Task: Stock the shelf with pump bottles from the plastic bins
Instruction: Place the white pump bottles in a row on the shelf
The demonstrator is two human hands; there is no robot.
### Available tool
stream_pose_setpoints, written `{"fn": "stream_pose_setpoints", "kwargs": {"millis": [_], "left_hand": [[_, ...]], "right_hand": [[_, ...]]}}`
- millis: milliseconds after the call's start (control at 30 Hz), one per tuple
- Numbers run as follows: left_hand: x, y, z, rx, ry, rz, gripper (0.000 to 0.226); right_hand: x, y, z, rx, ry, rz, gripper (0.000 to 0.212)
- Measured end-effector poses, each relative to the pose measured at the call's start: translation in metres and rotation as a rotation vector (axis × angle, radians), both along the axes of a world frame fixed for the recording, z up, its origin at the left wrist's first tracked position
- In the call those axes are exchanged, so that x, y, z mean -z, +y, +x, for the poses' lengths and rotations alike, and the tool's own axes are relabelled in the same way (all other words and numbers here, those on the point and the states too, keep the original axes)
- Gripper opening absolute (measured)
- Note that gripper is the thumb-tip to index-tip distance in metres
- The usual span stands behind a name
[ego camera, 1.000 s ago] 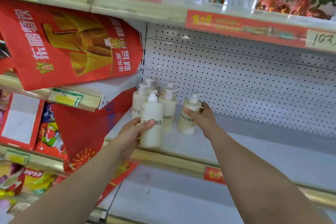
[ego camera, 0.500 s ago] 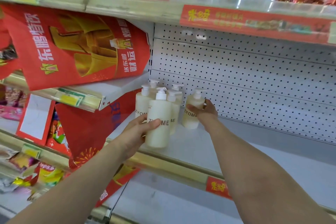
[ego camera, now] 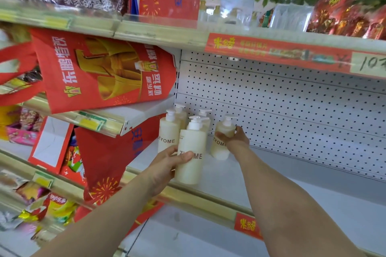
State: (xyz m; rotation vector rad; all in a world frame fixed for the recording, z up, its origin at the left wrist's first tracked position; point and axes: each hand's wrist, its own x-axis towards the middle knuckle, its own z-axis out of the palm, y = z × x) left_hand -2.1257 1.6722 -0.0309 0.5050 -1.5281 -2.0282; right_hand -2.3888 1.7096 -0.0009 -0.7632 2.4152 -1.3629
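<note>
Several cream pump bottles marked ZYOME stand at the left end of a white shelf (ego camera: pixel 271 190). My left hand (ego camera: pixel 167 162) grips the front bottle (ego camera: pixel 191 152) near the shelf's front edge, thumb across its label. My right hand (ego camera: pixel 234 136) grips the rightmost bottle (ego camera: pixel 221 146) round its shoulder, close to the pegboard back wall. Behind the front bottle stand another bottle (ego camera: pixel 168 131) and two more, partly hidden. No plastic bin is in view.
A white pegboard (ego camera: pixel 292 110) backs the shelf. Red gift bags (ego camera: pixel 104 73) hang at the left, next to the bottles. An upper shelf edge with a red price strip (ego camera: pixel 271 48) runs overhead. Snack packets (ego camera: pixel 52 208) fill the lower left shelves.
My right hand has slid the rightmost bottle a little further back toward the pegboard. My left hand keeps its hold on the front bottle. The camera has tilted upward.
</note>
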Motion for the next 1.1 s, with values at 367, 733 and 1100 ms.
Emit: {"fn": "stream_pose_setpoints", "kwargs": {"millis": [367,733,1100], "left_hand": [[-0.033,0.016,-0.028,-0.002,-0.007,-0.034,0.066],[-0.042,0.027,-0.051,-0.028,-0.039,-0.052,0.070],[-0.056,0.016,-0.049,-0.237,-0.009,-0.228,0.059]], "right_hand": [[-0.060,0.045,0.044,-0.115,-0.232,-0.353,0.054],[-0.068,0.074,0.060,-0.606,-0.245,-0.213,0.046],[-0.072,0.068,0.059,-0.486,-0.320,-0.348,0.042]]}}
